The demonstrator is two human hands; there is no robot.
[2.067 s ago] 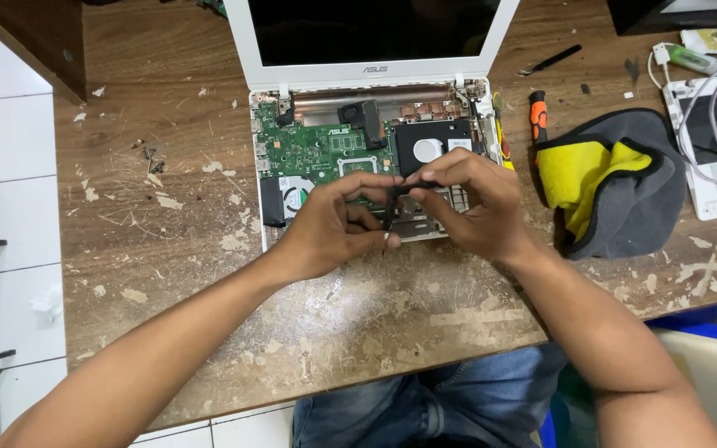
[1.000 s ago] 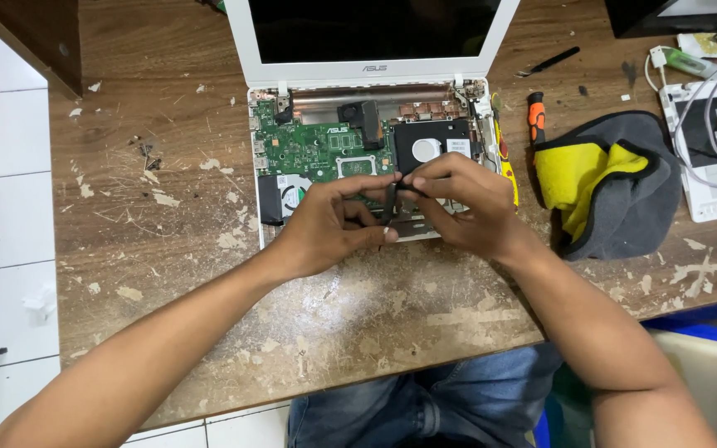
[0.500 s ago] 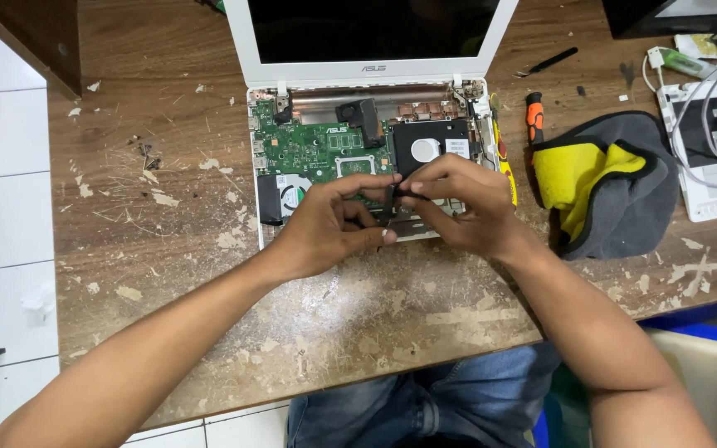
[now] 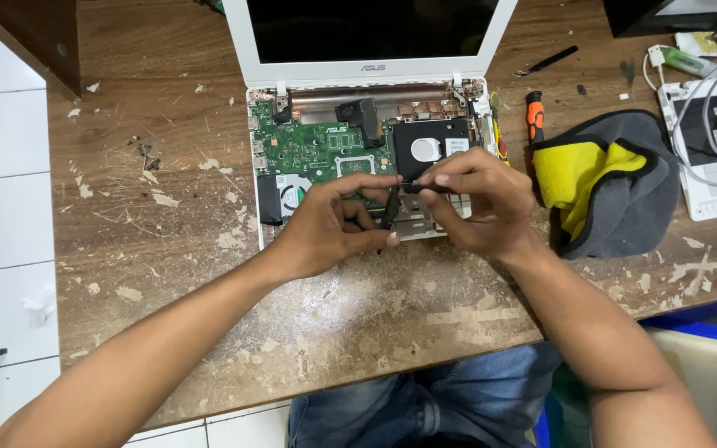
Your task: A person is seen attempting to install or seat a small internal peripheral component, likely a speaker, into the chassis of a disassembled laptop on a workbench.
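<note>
Change: almost nothing has moved since the earlier pictures. Both hands stay over the front of the open laptop, pinching the same small black part. The view has slid only a tiny bit.

Left hand: the left hand (image 4: 329, 224) comes in from the lower left. Its fingers are curled, and the thumb and first finger pinch the small black part (image 4: 389, 206) from the left side.

Right hand: the right hand (image 4: 479, 203) comes in from the lower right. Its fingers are bent and bunched, and the fingertips grip the top of the same part. The two hands almost touch.

Small black part: it is thin and dark, held between both hands, just above the front edge of the laptop's open bottom. What kind of part it is, I cannot tell.

Laptop: the white laptop (image 4: 371, 70) sits on the table with its screen up and dark. Its cover is off, so the green board (image 4: 313, 149), a round fan (image 4: 292, 195) and a black drive (image 4: 429, 145) show.

Table: the wooden table (image 4: 159, 216) is scratched and spotted with pale flecks.

Nearby: a grey and yellow cloth (image 4: 603, 178) lies to the right of the laptop. An orange-handled screwdriver (image 4: 534, 112) lies between them.
</note>
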